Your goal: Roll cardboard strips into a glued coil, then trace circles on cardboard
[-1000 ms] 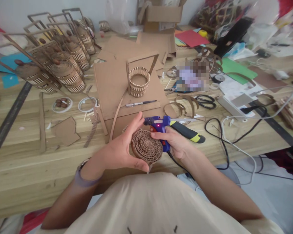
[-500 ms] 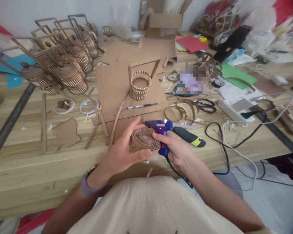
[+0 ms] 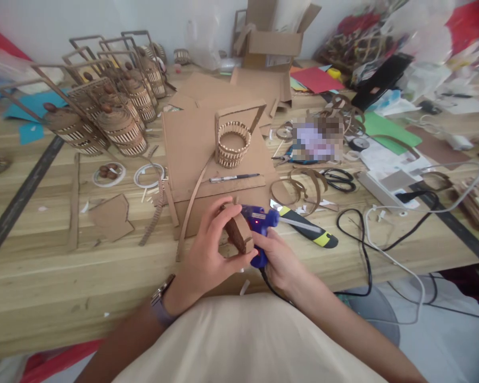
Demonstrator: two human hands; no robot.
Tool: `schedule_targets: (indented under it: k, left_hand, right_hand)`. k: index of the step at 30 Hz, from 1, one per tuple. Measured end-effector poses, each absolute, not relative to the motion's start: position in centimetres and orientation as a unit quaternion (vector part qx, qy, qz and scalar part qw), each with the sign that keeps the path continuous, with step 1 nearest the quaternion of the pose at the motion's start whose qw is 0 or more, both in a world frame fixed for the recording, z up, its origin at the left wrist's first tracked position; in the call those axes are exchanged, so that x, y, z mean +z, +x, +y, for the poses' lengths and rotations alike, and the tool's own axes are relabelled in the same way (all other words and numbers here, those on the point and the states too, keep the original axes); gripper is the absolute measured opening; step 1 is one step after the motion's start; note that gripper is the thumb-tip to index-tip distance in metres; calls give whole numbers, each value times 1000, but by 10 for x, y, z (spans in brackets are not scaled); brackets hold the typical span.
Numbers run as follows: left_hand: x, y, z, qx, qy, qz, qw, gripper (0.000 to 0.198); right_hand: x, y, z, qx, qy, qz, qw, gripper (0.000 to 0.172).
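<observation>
My left hand [image 3: 211,255] grips a round coil of rolled corrugated cardboard [image 3: 239,231], thumb below and fingers over the top. The coil is tilted up on its edge, its smooth side band facing right. My right hand [image 3: 281,260] is wrapped round the handle of a blue glue gun [image 3: 259,221] with a small red light lit. A clear glue stick [image 3: 299,223] sticks out of its back. The gun lies close behind the coil, which hides its nozzle. Beyond both hands, a small slatted basket [image 3: 233,146] with a tall cardboard handle stands on a cardboard sheet [image 3: 187,138].
A utility knife [image 3: 315,234] lies right of the gun, near black scissors [image 3: 339,180] and curled cardboard strips [image 3: 291,191]. A pen [image 3: 234,178] rests before the basket. Finished lidded baskets [image 3: 122,130] crowd the left back. Cables [image 3: 367,266] trail by a power strip [image 3: 383,186].
My left hand has turned the coil from nearly flat, spiral face up, to standing on edge. The glue gun has shifted slightly left and down, its nozzle now hidden behind the coil.
</observation>
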State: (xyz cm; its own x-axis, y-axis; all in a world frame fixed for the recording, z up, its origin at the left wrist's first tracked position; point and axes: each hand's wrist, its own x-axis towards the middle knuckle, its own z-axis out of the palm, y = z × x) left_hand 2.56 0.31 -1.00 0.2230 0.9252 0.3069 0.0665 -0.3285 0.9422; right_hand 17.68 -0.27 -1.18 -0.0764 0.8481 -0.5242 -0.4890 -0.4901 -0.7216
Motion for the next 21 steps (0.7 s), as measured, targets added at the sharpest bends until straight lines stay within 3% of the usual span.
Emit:
schedule_targets:
  k: [5, 10, 18, 21]
  left_hand:
    - [-5, 21, 4, 451, 694, 433, 358, 66]
    - [-6, 21, 4, 407, 713, 468, 327, 64]
    - [-5, 21, 3, 340, 765, 488, 245, 59]
    - [-5, 23, 4, 333, 770, 493, 231, 57]
  right_hand:
    - [-9, 193, -8, 562, -491, -290, 599, 33]
    - [-3, 201, -12, 536, -454, -458, 544, 21]
    - [-12, 190, -12, 403, -479, -535, 567, 31]
    - [-19, 191, -15, 351, -503, -570, 547, 26]
